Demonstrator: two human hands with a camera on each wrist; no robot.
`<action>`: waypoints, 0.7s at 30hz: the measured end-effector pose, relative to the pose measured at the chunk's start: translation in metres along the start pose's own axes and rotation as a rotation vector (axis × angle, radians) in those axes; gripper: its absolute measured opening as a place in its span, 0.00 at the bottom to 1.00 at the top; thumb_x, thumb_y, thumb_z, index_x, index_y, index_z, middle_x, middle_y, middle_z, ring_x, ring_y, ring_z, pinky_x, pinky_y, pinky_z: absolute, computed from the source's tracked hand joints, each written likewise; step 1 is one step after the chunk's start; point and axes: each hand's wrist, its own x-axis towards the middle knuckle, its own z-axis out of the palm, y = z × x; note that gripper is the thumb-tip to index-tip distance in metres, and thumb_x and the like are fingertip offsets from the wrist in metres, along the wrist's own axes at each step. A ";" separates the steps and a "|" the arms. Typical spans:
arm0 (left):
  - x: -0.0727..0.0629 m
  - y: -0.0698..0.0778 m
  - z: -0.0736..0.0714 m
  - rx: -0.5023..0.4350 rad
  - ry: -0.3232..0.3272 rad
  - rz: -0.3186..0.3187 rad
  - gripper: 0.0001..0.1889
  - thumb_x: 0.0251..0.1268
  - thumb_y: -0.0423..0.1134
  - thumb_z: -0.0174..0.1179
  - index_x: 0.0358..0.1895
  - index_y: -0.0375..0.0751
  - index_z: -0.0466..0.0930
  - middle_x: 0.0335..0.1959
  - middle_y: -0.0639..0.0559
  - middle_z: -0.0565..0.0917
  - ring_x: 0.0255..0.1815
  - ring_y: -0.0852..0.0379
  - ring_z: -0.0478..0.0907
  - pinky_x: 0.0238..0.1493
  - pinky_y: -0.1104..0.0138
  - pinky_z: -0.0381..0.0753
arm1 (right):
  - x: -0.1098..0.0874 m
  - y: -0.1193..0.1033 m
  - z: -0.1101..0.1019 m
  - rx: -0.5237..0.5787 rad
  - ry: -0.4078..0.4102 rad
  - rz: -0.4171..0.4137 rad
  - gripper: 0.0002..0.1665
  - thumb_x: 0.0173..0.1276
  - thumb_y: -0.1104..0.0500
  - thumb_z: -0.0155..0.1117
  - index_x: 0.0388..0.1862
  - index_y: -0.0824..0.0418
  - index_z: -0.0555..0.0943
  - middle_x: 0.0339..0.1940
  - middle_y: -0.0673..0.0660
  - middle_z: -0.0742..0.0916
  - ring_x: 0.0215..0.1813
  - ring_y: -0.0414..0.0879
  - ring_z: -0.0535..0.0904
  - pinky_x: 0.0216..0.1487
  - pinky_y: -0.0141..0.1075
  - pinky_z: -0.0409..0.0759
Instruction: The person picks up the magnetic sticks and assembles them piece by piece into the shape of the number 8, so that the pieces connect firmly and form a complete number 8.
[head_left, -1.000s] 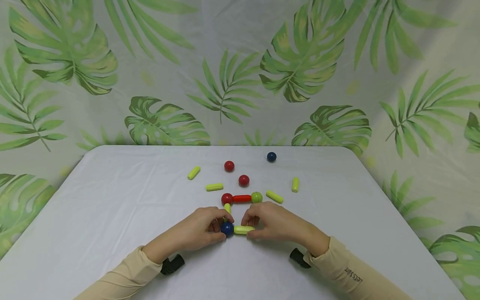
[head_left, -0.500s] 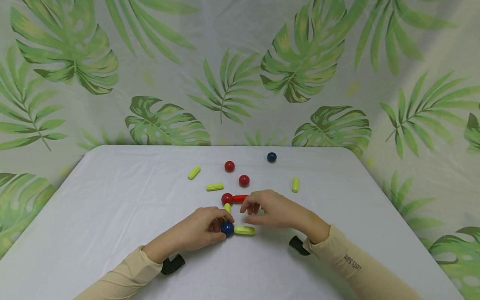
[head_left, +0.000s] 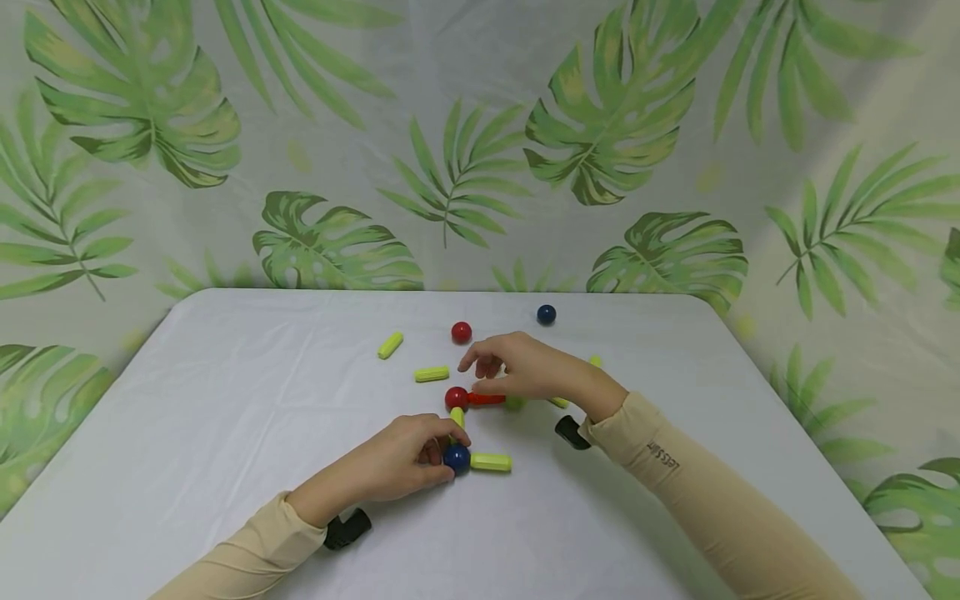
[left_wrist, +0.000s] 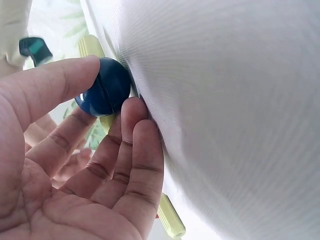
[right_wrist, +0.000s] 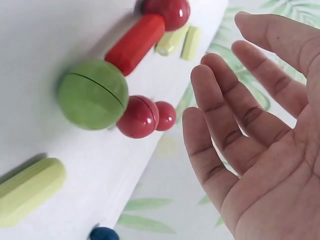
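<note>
My left hand (head_left: 405, 457) pinches a blue ball (head_left: 457, 459) between thumb and fingers, low at the tabletop. One yellow-green stick (head_left: 491, 462) extends rightward from that ball; a second yellow-green stick (head_left: 457, 416) leads up to a red ball (head_left: 456, 398). From the red ball a red stick (head_left: 486, 399) runs to a green ball (right_wrist: 93, 94), mostly covered by my right arm in the head view. My right hand (head_left: 521, 367) hovers over the red stick with relaxed fingers, holding nothing. A loose red ball (right_wrist: 138, 117), hidden behind this hand in the head view, shows in the right wrist view.
Farther back on the white table (head_left: 262, 375) lie another red ball (head_left: 461, 332) and a dark blue ball (head_left: 547, 315). Two loose yellow-green sticks, one tilted (head_left: 390, 345) and one level (head_left: 432, 375), lie left of centre. Another stick (right_wrist: 31, 190) lies beyond the green ball.
My right hand has let go of the stick beside the blue ball and moved up and away over the red stick. My left hand stays on the blue ball.
</note>
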 end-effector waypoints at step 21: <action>0.000 -0.001 0.000 -0.008 0.002 0.018 0.17 0.69 0.34 0.73 0.58 0.44 0.85 0.40 0.56 0.84 0.38 0.65 0.79 0.43 0.71 0.81 | 0.068 -0.008 0.002 -0.086 -0.174 0.034 0.22 0.79 0.64 0.65 0.68 0.50 0.85 0.63 0.59 0.87 0.63 0.51 0.85 0.67 0.42 0.82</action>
